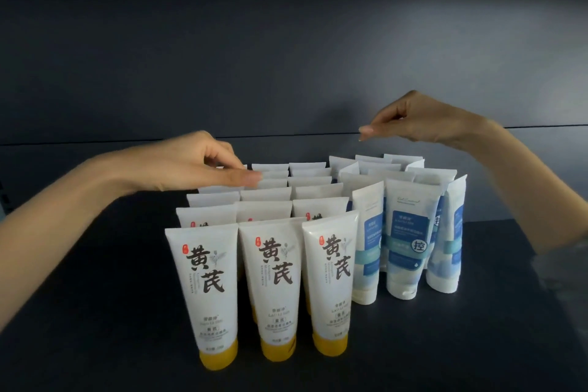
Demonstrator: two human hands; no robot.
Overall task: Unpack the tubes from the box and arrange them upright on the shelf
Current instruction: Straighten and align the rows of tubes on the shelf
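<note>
Yellow-capped tubes (269,289) stand three abreast, blue tubes (405,242) three.

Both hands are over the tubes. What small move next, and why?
Probably lower the right hand to straighten the blue-label tubes: several lean out of line, and that hand hovers above them holding nothing. The yellow-cap tubes by the left hand already stand in even rows.

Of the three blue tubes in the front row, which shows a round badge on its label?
The middle tube: its label faces the camera with a round badge. The left tube and right tube are turned aside.
</note>
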